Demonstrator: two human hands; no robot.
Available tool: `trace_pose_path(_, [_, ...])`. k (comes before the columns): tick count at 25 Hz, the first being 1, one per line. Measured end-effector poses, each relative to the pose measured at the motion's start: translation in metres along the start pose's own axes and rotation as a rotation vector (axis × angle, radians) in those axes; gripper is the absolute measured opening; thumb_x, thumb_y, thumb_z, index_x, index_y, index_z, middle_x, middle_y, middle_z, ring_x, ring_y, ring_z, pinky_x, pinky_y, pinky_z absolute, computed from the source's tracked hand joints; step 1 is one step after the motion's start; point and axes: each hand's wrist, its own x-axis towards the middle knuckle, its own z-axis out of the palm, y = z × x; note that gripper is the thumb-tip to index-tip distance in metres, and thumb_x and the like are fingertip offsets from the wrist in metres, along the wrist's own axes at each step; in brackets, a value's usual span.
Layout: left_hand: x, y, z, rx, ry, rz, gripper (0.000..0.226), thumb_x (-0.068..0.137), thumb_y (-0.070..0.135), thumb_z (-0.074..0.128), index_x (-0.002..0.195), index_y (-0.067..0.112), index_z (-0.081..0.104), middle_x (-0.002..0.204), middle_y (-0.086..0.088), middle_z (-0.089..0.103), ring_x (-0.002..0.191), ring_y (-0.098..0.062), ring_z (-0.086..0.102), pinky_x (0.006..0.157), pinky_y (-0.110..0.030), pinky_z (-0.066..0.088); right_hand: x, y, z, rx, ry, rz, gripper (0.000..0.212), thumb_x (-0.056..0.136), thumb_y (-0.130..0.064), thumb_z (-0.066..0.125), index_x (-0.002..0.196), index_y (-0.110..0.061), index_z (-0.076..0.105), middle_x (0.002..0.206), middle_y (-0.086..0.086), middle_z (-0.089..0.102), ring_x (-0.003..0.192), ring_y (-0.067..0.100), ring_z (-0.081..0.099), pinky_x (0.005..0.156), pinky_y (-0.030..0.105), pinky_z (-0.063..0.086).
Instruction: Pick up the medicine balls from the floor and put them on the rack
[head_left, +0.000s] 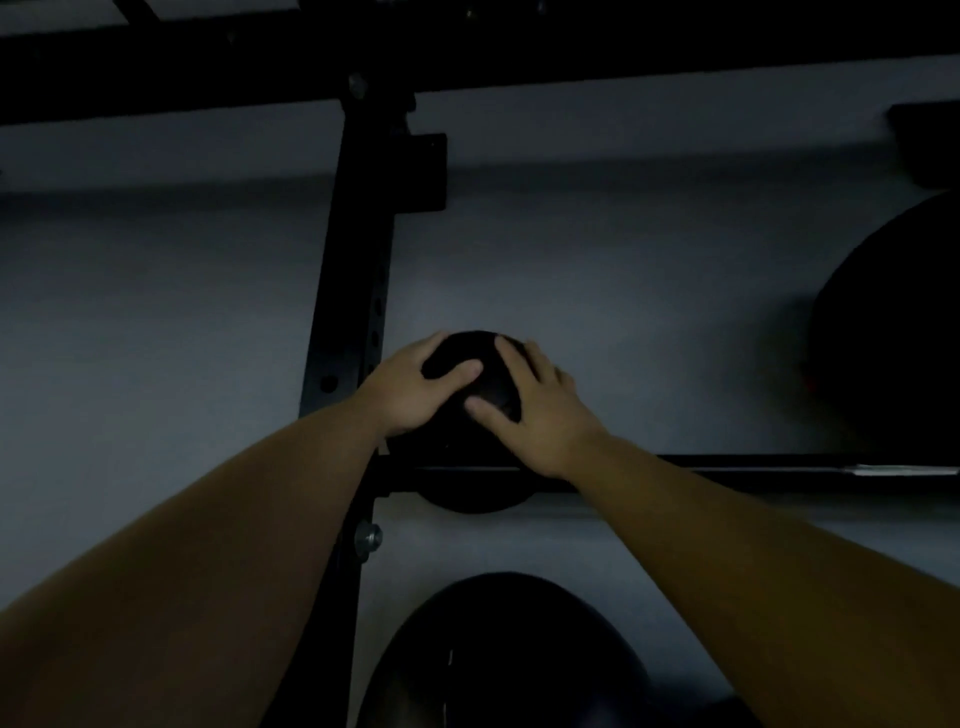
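The scene is dim. A small black medicine ball (485, 384) rests on a horizontal rail (727, 470) of the black rack, just right of the rack's upright post (358, 291). My left hand (410, 389) cups its left side and my right hand (535, 410) covers its right side, thumbs on top. The ball's lower part shows under the rail. A larger black ball (498, 654) sits on a lower level, below my hands.
A big black ball (893, 332) sits on the same rail at the far right. Another rack crossbar (467, 67) runs across the top. A grey wall (156, 312) is close behind the rack.
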Motion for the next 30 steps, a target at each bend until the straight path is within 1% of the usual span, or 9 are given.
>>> trace_pose_path(2, [-0.018,0.007,-0.005,0.300,-0.054,-0.023,0.078,0.093,0.078,0.042,0.160,0.038,0.034,0.155,0.004,0.048,0.139,-0.020,0.051,0.111,-0.031,0.043,-0.021,0.004,-0.014,-0.012,-0.101,0.030,0.091,0.092,-0.081,0.041,0.162,-0.048,-0.007,0.174,-0.006,-0.007,0.157,0.035,0.007,0.123,0.058,0.019])
trace_pose_path(4, [-0.046,0.026,-0.005,0.541,-0.092,0.007,0.089,0.085,0.082,0.040,0.160,0.035,0.034,0.160,0.000,0.041,0.141,-0.028,0.048,0.112,-0.045,0.045,-0.049,0.008,-0.037,-0.049,-0.107,0.050,0.084,0.093,-0.080,0.039,0.164,-0.045,0.008,0.173,-0.002,0.017,0.152,0.033,0.025,0.120,0.053,0.028])
trace_pose_path(7, [-0.099,0.074,0.005,0.571,-0.202,0.049,0.072,0.087,0.075,0.053,0.145,0.032,0.053,0.142,0.004,0.055,0.126,-0.020,0.057,0.100,-0.038,0.050,-0.102,0.016,-0.080,-0.138,-0.099,0.063,0.074,0.091,-0.080,0.042,0.152,-0.039,0.041,0.154,-0.001,0.049,0.132,0.024,0.051,0.107,0.044,0.044])
trace_pose_path(10, [-0.124,0.116,0.013,0.563,-0.266,-0.008,0.063,0.090,0.071,0.060,0.139,0.030,0.060,0.137,0.003,0.062,0.120,-0.015,0.061,0.098,-0.035,0.051,-0.146,0.029,-0.127,-0.087,-0.112,0.138,0.056,0.091,-0.078,0.045,0.124,-0.035,0.062,0.128,-0.003,0.065,0.107,0.017,0.062,0.088,0.035,0.051])
trace_pose_path(12, [-0.134,0.144,0.024,0.474,-0.264,-0.056,0.057,0.088,0.071,0.063,0.127,0.030,0.066,0.123,0.007,0.069,0.109,-0.010,0.065,0.096,-0.035,0.054,-0.176,0.038,-0.164,-0.053,-0.078,0.190,0.051,0.092,-0.078,0.044,0.105,-0.034,0.066,0.114,-0.005,0.069,0.097,0.016,0.063,0.083,0.033,0.052])
trace_pose_path(18, [-0.188,0.231,0.082,0.377,-0.417,0.000,0.043,0.079,0.075,0.069,0.096,0.035,0.073,0.094,0.021,0.068,0.094,-0.008,0.069,0.090,-0.032,0.057,-0.289,0.057,-0.258,-0.245,-0.165,0.370,0.063,0.094,-0.080,0.032,0.099,-0.029,0.069,0.096,-0.007,0.064,0.088,0.017,0.061,0.077,0.034,0.048])
trace_pose_path(21, [-0.221,0.280,0.082,0.319,-0.428,0.056,0.060,0.057,0.090,0.056,0.079,0.037,0.072,0.086,0.021,0.070,0.086,-0.006,0.069,0.086,-0.030,0.057,-0.349,0.048,-0.304,-0.323,-0.179,0.494,0.071,0.094,-0.080,0.029,0.110,-0.026,0.072,0.115,0.000,0.068,0.102,0.023,0.063,0.084,0.038,0.048])
trace_pose_path(25, [-0.285,0.344,0.090,0.026,-0.400,0.092,0.056,0.066,0.085,0.063,0.081,0.032,0.074,0.087,0.014,0.073,0.088,-0.014,0.070,0.086,-0.034,0.056,-0.450,-0.005,-0.359,-0.339,-0.157,0.620,0.075,0.099,-0.075,0.030,0.138,-0.020,0.064,0.146,0.005,0.059,0.127,0.030,0.057,0.098,0.039,0.046])
trace_pose_path(30, [-0.396,0.402,0.113,-0.069,-0.635,0.255,0.035,0.085,0.071,0.068,0.085,0.036,0.067,0.091,0.019,0.063,0.094,-0.015,0.065,0.082,-0.034,0.053,-0.571,-0.077,-0.385,-0.520,-0.245,0.808,0.072,0.097,-0.079,0.027,0.128,-0.026,0.065,0.131,0.007,0.064,0.116,0.031,0.061,0.084,0.038,0.044])
